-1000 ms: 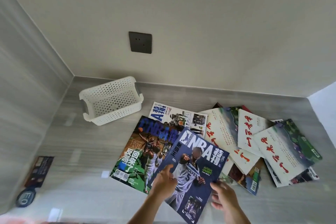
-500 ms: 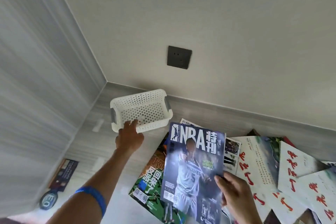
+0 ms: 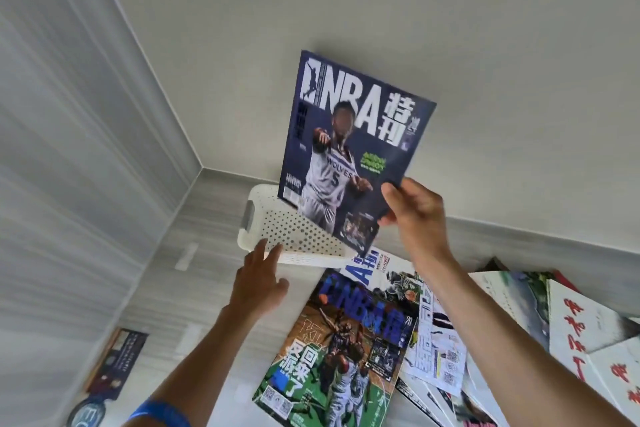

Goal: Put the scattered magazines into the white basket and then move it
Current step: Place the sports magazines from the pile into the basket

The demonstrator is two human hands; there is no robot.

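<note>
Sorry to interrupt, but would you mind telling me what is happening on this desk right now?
A person is tidying magazines into a white perforated plastic basket. The right hand pinches the lower corner of a dark blue NBA magazine, held up over the basket, not yet inside. The left hand touches the basket's near rim with straight fingers. A green basketball magazine and other scattered magazines lie on the grey desk.

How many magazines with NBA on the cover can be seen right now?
3. One dark blue NBA magazine held up over the white basket by the right hand; a green one flat on the floor; a white one partly under it. Others may be hidden in the pile.
</note>
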